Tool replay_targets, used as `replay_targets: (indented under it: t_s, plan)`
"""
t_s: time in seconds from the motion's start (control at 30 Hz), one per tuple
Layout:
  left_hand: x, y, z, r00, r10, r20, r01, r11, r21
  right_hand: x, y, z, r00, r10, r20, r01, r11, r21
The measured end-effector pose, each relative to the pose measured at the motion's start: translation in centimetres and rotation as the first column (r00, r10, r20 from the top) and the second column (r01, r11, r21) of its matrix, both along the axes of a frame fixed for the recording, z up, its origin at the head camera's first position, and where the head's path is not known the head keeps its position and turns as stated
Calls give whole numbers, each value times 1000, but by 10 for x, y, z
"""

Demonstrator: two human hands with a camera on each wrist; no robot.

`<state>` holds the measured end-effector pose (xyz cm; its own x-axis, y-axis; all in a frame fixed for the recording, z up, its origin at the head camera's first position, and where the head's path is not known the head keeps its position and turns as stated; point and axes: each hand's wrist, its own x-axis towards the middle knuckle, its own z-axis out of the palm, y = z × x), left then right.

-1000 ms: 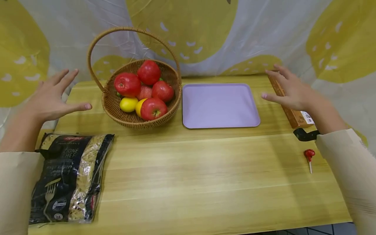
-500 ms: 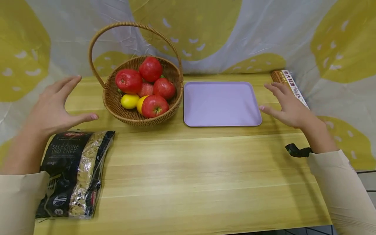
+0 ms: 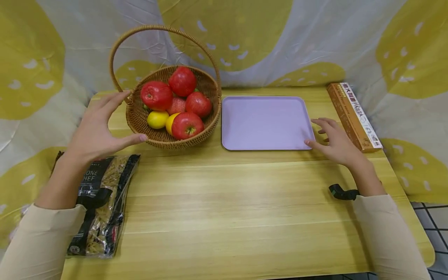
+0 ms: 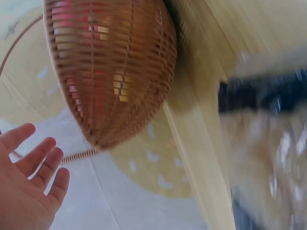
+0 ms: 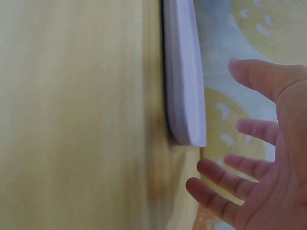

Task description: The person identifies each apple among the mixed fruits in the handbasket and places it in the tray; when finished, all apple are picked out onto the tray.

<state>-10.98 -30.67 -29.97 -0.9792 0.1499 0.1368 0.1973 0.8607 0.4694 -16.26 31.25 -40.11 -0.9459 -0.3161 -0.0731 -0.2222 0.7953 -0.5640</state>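
Both hands hang over the table, and neither has a grip yet! The left hand [image 3: 94, 132] is spread wide, thumb well apart from the fingers, at the left side of the wicker basket [image 3: 168, 144]. Whether a fingertip brushes the handle [image 3: 157, 27] is hard to call; the left wrist view is blurred. Across the table, the right hand [image 3: 334, 144] waits just beside the right edge of the lilac tray [image 3: 264, 122], thumb and fingers parted, a gap showing from its wrist. The tray lies flat, right next to the basket.

For a clean take, I'd want the left fingers well around the basket wall and everything kept level: that fruit, the red apple [image 3: 187, 126] in front included, looks ready to roll. The right should pinch the rim squarely, knuckles off the pasta box [image 3: 357, 116].
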Motion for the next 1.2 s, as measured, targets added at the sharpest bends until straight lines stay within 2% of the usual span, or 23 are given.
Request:
replay_targets:
  t_s: [0.17, 0.37, 0.7, 1.2]
  plan:
    - [-4, 15, -6, 1000, -17, -7, 18, 999, 44, 2, -1, -9, 999, -36, -28, 36, 999, -1]
    - [-8, 28, -15, 1000, -22, 0, 22, 996, 85, 2, -5, -18, 998, -63, -4, 63, 998, -1]
    - [-13, 42, -25, 998, -54, -15, 56, 991, 119, 2, -7, -25, 995, -102, -14, 101, 995, -22]
    - [-23, 65, -30, 995, -98, 1, 98, 990, 99, -1, -9, -34, 990, -122, -71, 120, 992, -33]
